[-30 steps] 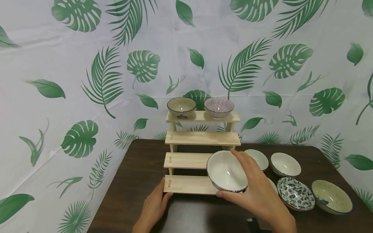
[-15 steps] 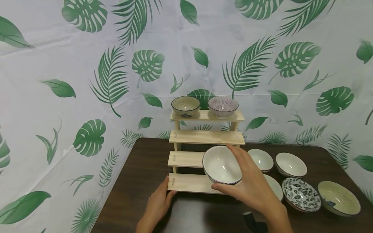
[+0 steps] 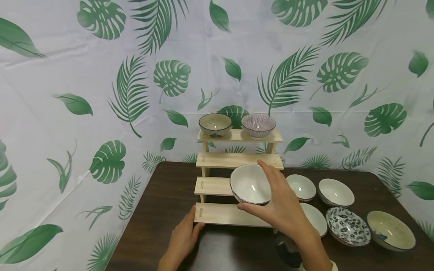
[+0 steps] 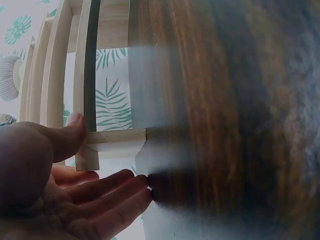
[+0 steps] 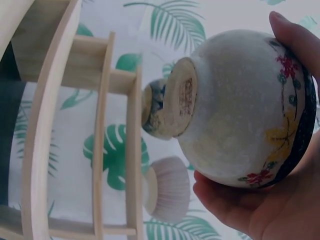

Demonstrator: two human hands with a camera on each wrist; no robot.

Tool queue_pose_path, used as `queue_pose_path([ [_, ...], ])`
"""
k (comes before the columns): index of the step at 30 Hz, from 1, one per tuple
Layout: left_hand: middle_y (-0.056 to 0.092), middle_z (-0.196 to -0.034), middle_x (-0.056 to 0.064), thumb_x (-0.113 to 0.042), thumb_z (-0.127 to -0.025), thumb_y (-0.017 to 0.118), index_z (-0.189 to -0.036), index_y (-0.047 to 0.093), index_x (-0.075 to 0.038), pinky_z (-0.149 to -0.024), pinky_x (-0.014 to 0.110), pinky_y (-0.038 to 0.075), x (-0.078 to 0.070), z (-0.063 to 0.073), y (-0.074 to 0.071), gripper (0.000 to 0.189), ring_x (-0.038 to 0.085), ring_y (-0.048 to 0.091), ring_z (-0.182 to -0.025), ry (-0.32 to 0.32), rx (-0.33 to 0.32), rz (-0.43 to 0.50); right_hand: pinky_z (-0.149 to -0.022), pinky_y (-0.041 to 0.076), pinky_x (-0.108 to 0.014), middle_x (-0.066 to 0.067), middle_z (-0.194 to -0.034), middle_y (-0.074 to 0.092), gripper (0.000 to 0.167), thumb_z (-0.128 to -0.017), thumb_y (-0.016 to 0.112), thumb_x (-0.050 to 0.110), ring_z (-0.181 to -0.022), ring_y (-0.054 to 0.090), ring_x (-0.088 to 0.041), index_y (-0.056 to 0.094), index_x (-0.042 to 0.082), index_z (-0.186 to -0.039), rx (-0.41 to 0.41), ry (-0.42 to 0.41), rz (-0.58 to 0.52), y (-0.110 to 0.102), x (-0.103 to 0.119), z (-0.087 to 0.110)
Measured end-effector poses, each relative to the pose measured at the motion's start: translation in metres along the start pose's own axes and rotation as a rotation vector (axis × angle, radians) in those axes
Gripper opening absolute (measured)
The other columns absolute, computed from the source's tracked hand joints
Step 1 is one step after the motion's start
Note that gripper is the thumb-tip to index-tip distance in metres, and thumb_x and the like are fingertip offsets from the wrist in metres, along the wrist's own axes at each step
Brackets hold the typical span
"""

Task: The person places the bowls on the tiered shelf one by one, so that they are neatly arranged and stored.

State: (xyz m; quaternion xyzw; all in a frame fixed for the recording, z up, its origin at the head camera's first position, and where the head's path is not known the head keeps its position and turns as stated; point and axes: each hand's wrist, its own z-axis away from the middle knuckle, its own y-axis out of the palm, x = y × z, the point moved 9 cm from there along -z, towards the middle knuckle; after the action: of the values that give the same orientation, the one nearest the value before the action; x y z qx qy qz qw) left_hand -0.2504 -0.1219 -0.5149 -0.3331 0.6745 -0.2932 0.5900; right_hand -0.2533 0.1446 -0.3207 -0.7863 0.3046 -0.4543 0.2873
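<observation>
Floral rice bowl (image 3: 251,184), white inside, up in the air before the middle tiers of a four-step wooden stand (image 3: 230,214); tipped, mouth toward the wearer, stamped foot toward the stand. Right hand (image 3: 285,207) spread wide across it, fingers on the upper rim, thumb below, firm hold. From the right wrist, background shows between bowl and board edges: no contact. Left hand (image 3: 183,237) at the stand's lowest left corner, thumb against the front board edge, other fingers nearly straight past the end, gripping little if anything. Top step: speckled olive bowl (image 3: 215,126) near the left end, purple-striped bowl (image 3: 259,126) near the right, narrow gap between. Dark tabletop (image 3: 169,195) runs out left and forward of the stand. Right side tighter: three white bowls (image 3: 335,192), a black-and-white patterned bowl (image 3: 348,227) and a yellow-green bowl (image 3: 391,229) sit close together, behind and beside the right forearm.
</observation>
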Motion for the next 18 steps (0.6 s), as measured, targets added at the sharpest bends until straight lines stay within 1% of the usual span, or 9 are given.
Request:
queue_pose_path([
  [5, 0.059, -0.145, 0.024, -0.035, -0.099, 0.069, -0.153, 0.046, 0.000, -0.089, 0.067, 0.052, 0.000, 0.001, 0.000, 0.068, 0.047, 0.063, -0.124, 0.000, 0.007, 0.007, -0.094, 0.051, -0.062, -0.002, -0.161, 0.043, 0.119, -0.065, 0.085, 0.075, -0.137, 0.049, -0.026, 0.028, 0.036, -0.162, -0.001, 0.005, 0.003, 0.008, 0.001, -0.005],
  [11, 0.059, -0.145, 0.025, -0.035, -0.099, 0.069, -0.153, 0.046, 0.001, -0.090, 0.066, 0.052, 0.000, 0.001, 0.000, 0.069, 0.047, 0.064, -0.124, -0.003, 0.016, 0.008, -0.098, 0.050, -0.061, -0.004, -0.160, 0.044, 0.118, -0.067, 0.087, 0.071, -0.139, 0.048, -0.028, 0.029, 0.033, -0.163, -0.004, 0.002, -0.017, 0.014, 0.000, -0.013],
  [14, 0.059, -0.145, 0.026, -0.035, -0.099, 0.069, -0.153, 0.046, 0.001, -0.090, 0.066, 0.052, 0.000, 0.000, 0.000, 0.069, 0.047, 0.064, -0.124, -0.003, 0.016, 0.007, -0.098, 0.050, -0.060, -0.005, -0.159, 0.045, 0.117, -0.068, 0.086, 0.073, -0.138, 0.050, -0.029, 0.031, 0.031, -0.162, -0.004, 0.000, -0.029, 0.018, -0.001, -0.018],
  [18, 0.059, -0.145, 0.026, -0.035, -0.099, 0.069, -0.153, 0.046, 0.001, -0.090, 0.066, 0.052, 0.000, 0.000, 0.000, 0.069, 0.048, 0.063, -0.124, -0.004, 0.019, 0.009, -0.096, 0.052, -0.060, -0.005, -0.159, 0.046, 0.118, -0.066, 0.086, 0.073, -0.137, 0.051, -0.029, 0.031, 0.032, -0.162, -0.007, 0.008, -0.036, 0.022, -0.001, -0.025],
])
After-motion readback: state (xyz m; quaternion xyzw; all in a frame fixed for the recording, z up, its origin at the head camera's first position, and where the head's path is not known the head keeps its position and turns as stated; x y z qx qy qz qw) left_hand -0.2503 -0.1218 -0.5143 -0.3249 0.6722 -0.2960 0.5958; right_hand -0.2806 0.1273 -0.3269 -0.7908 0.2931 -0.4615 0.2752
